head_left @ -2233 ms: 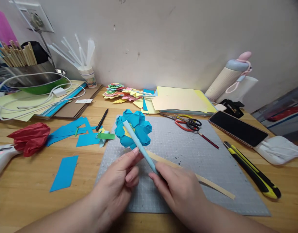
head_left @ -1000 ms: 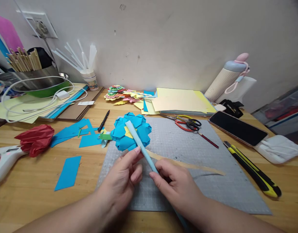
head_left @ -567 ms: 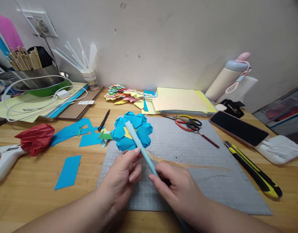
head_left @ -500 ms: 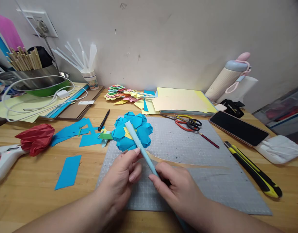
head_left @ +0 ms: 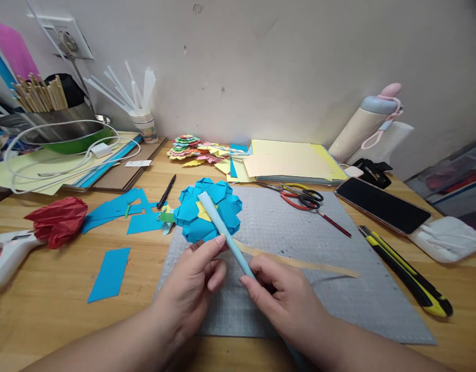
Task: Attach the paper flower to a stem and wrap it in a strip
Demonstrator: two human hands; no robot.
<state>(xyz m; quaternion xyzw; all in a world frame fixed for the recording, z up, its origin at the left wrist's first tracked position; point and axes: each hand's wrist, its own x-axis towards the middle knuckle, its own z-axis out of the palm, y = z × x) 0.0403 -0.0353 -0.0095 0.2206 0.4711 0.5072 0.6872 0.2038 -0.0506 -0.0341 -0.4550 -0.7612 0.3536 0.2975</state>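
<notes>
A light blue paper tube (head_left: pixel 219 219) slants across the view, its upper end in front of a blue folded-paper flower (head_left: pixel 191 209) with a yellow centre. My left hand (head_left: pixel 201 276) pinches the tube just below the flower, thumb on top. Lower down, my right hand (head_left: pixel 284 294) is closed round the same tube, whose lower end runs beneath that hand. A thin tan strip (head_left: pixel 295 262) stretches rightward from near my left fingertips over the grey cutting mat (head_left: pixel 362 305); how it meets the tube is hidden.
Right: scissors (head_left: pixel 305 199), red pencil (head_left: pixel 336 225), box cutter (head_left: pixel 406 274), phone (head_left: pixel 381 204). Left: blue paper piece (head_left: pixel 109 275), crumpled red paper (head_left: pixel 59 222), glue gun (head_left: pixel 13 253), pen (head_left: pixel 166 192). At the back stand a paper cup (head_left: pixel 144 125) and a bottle (head_left: pixel 357 124).
The flower has turned and shifted slightly left with the tube. The tan strip's free end, blurred before, now shows sharply. Both hands keep their hold.
</notes>
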